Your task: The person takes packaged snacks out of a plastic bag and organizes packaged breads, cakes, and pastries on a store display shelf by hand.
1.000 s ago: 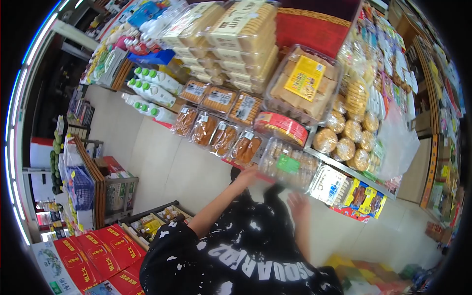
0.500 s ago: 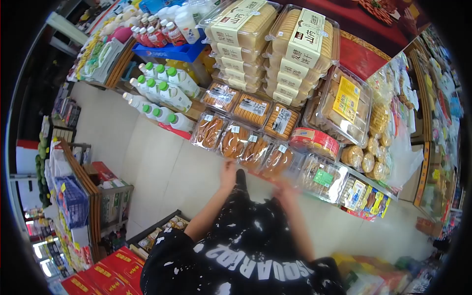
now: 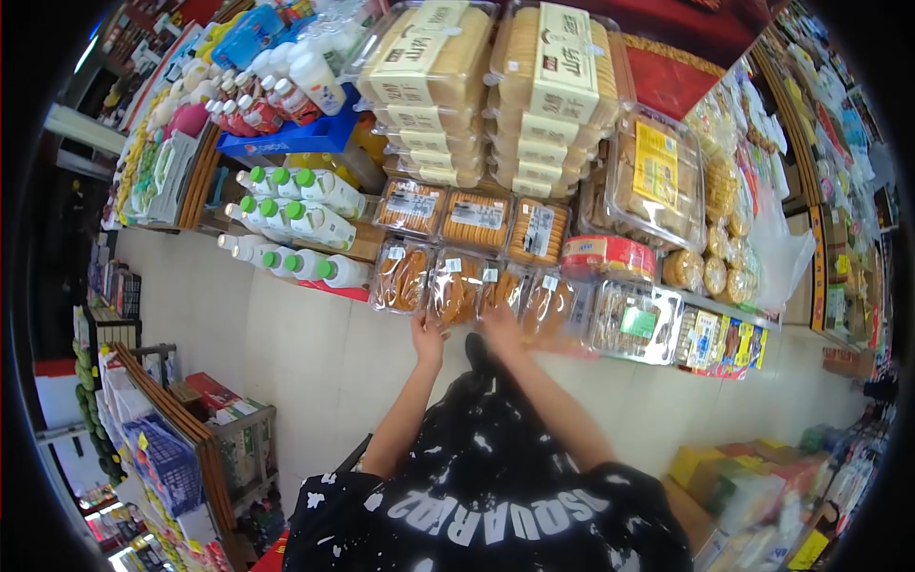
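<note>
Clear plastic packs of brown elongated pastries line the front of the display. My left hand (image 3: 430, 336) is at the front lower-left corner of the second pastry pack (image 3: 456, 286), its fingers curled against the plastic edge. My right hand (image 3: 498, 327), smeared by motion, reaches the front of the third pastry pack (image 3: 502, 283) and covers its lower part; its fingers cannot be made out. To the left lies the first pastry pack (image 3: 399, 276), and to the right the fourth pastry pack (image 3: 550, 305).
Behind are biscuit packs (image 3: 475, 218) and tall stacks of boxed biscuits (image 3: 548, 81). Green-capped bottles (image 3: 319, 221) lie at the left. A round red tin (image 3: 607, 257) and a green-labelled pack (image 3: 636, 322) are on the right. Tiled floor (image 3: 315, 353) lies below.
My right hand has moved left and forward, from beside the fourth pack to the third. My left hand stays by the second pack's front edge. The view has shifted slightly.
</note>
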A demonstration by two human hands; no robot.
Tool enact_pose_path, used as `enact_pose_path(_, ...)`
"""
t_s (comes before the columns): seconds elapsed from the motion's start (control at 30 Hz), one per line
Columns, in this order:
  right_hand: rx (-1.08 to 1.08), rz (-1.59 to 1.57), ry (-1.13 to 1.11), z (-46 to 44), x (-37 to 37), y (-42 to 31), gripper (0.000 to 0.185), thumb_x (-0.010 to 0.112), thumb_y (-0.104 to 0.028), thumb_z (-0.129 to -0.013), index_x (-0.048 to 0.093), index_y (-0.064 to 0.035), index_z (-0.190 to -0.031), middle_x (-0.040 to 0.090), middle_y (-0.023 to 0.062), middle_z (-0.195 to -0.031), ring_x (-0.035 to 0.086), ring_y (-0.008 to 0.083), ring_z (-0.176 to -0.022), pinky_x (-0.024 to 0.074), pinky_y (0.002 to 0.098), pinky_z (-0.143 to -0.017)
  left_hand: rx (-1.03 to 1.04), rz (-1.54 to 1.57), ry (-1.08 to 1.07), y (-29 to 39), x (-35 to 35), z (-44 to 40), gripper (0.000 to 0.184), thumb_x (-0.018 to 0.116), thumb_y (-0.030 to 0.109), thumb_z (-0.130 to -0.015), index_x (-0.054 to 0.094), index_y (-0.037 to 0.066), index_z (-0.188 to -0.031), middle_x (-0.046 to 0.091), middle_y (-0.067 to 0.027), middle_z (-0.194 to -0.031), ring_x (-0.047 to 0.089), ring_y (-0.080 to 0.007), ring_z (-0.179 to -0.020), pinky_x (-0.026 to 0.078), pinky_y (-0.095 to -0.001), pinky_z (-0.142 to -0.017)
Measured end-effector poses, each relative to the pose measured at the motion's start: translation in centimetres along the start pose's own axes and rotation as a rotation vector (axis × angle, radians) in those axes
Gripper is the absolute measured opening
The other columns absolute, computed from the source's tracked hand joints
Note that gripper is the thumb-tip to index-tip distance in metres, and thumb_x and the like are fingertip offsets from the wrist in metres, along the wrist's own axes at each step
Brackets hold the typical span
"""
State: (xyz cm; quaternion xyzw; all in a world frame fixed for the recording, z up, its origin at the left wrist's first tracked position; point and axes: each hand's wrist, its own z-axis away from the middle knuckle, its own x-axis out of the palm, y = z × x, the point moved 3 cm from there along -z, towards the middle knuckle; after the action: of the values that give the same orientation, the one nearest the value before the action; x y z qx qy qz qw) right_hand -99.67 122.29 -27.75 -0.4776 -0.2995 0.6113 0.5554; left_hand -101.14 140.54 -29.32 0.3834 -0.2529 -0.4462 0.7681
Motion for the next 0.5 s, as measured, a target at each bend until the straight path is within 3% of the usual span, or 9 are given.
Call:
enact_pose_path(0.07, 0.094, -0.065, 0.037, -2.2, 2.0, 1.0, 0.041, 0.06, -0.023, -0.088, 0.053, -0.0038, -0.123, 0.067, 0.0124, -0.096, 0.064, 0.0201, -0.083, 0.0519, 0.0314, -0.07, 0.076, -0.134, 0.013, 0.4, 0.0, 0.4, 0.029, 0.047, 0.014, -0.097, 0.039, 0.004, -0.123, 0.051, -0.0117, -0.108, 0.065, -0.0214, -0.078, 0.054, -0.0271, -0.062)
enact_pose_path(0.17, 0.122, 0.19, 0.056, -5.3, 4.0, 4.7, 0.037, 0.062, -0.019, -0.087, 0.054, -0.0035, -0.119, 0.067, 0.0121, -0.096, 0.064, 0.0193, -0.082, 0.0522, 0.0321, -0.069, 0.08, -0.187, -0.063, 0.7, -0.3, -0.6, 0.023, 0.046, 0.006, -0.096, 0.043, 0.002, -0.118, 0.051, -0.0107, -0.106, 0.065, -0.0193, -0.069, 0.054, -0.0255, -0.06)
enact_pose_path(0.27, 0.137, 0.049, 0.04, -5.2, 4.1, 6.4, 0.032, 0.064, -0.015, -0.084, 0.055, -0.0046, -0.113, 0.066, 0.0111, -0.091, 0.064, 0.0195, -0.079, 0.052, 0.0333, -0.068, 0.154, -0.232, -0.156, 1.5, 0.1, -0.2, 0.02, 0.046, 0.003, -0.095, 0.044, 0.001, -0.116, 0.053, -0.0107, -0.104, 0.065, -0.019, -0.074, 0.056, -0.0277, -0.064)
enact_pose_path(0.37, -0.056, -0.008, 0.202, -1.9, -0.1, 2.1, 0.025, 0.064, -0.009, -0.082, 0.054, -0.0061, -0.104, 0.062, 0.0079, -0.084, 0.061, 0.0181, -0.074, 0.0517, 0.0334, -0.066, 0.161, -0.235, -0.22, 4.1, 2.6, 3.9, 0.021, 0.047, 0.002, -0.095, 0.044, 0.0, -0.116, 0.056, -0.0106, -0.102, 0.065, -0.0193, -0.077, 0.057, -0.0301, -0.068)
enact_pose_path(0.43, -0.009, -0.034, 0.213, 0.8, -5.1, -0.3, 0.022, 0.064, -0.007, -0.08, 0.055, -0.005, -0.1, 0.06, 0.012, -0.092, 0.061, 0.0251, -0.084, 0.049, 0.0362, -0.077, 0.122, -0.203, -0.332, 3.4, 3.8, 5.3, 0.024, 0.049, 0.002, -0.094, 0.043, 0.001, -0.118, 0.055, -0.0122, -0.105, 0.065, -0.021, -0.081, 0.057, -0.0321, -0.071)
enact_pose_path(0.5, 0.108, -0.315, 0.283, 2.7, -8.2, 1.0, 0.019, 0.061, -0.008, -0.083, 0.054, -0.0036, -0.099, 0.059, 0.0122, -0.089, 0.06, 0.026, -0.083, 0.0483, 0.0364, -0.077, 0.063, -0.189, -0.502, 2.0, 6.3, 6.2, 0.027, 0.051, 0.003, -0.094, 0.043, 0.002, -0.119, 0.054, -0.0135, -0.109, 0.065, -0.0232, -0.085, 0.058, -0.0345, -0.075)
